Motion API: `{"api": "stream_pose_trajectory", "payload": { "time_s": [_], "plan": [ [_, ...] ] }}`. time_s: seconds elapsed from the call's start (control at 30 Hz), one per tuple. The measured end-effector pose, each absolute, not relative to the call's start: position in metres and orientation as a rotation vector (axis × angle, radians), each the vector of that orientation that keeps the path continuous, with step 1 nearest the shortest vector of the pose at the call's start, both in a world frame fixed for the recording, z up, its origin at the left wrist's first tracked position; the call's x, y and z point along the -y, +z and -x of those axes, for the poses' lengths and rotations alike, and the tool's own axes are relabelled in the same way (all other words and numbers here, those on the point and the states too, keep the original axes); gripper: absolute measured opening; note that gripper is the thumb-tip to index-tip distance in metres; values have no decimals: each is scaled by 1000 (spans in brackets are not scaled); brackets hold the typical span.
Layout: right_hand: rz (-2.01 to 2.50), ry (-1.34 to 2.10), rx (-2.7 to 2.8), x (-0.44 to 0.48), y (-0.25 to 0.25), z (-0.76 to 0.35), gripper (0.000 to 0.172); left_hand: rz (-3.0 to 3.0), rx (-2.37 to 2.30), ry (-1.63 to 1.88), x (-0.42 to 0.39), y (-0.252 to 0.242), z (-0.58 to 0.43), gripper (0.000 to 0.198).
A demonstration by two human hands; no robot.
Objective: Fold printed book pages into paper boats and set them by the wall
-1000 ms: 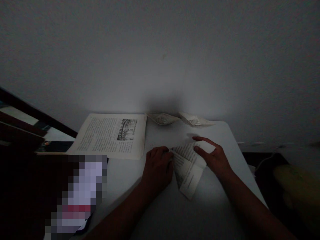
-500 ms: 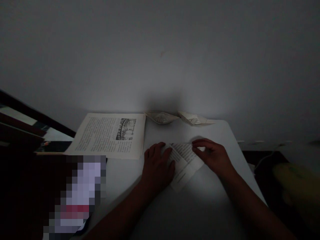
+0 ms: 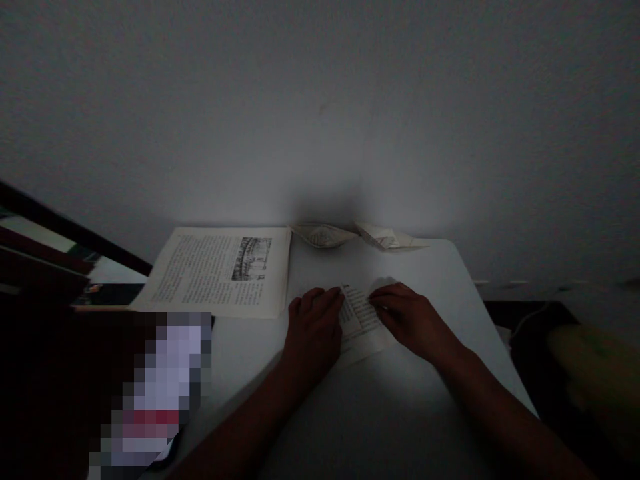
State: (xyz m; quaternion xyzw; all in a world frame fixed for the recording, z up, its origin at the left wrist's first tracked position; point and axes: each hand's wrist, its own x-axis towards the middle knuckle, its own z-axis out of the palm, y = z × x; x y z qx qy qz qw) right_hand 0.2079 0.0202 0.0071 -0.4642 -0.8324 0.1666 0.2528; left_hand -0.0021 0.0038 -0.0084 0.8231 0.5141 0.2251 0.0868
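A folded sheet of printed paper (image 3: 361,320) lies on the white table between my two hands. My left hand (image 3: 312,333) lies over its left part, with the fingers extended and pressing down. Its thumb is mostly hidden. My right hand (image 3: 417,321) is closed in a pinch at the sheet's upper right edge. Beyond my hands, two folded paper boats (image 3: 325,235) stand side by side against the wall.
A stack of printed pages (image 3: 205,267) lies at the table's back left. A blurred-out phone-like object (image 3: 165,380) sits at the left edge. The white table (image 3: 440,267) meets a grey wall (image 3: 320,133). A yellowish object (image 3: 590,360) is low on the right.
My right hand has moved left, bringing the paper's right part inward. The sheet looks narrower and turned. My left fingers have drawn closer together on it.
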Motion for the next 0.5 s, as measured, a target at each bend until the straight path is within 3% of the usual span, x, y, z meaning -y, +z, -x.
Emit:
{"api": "stream_pose_trajectory", "payload": {
  "time_s": [0.23,0.5],
  "plan": [
    [1263,437,2273,-17,7,-202,18,-2488,-1532,621,-4,-11,2,45],
    [1294,395,2277,-16,8,-198,30,-2462,-1483,683,-4,-11,3,41]
  ]
}}
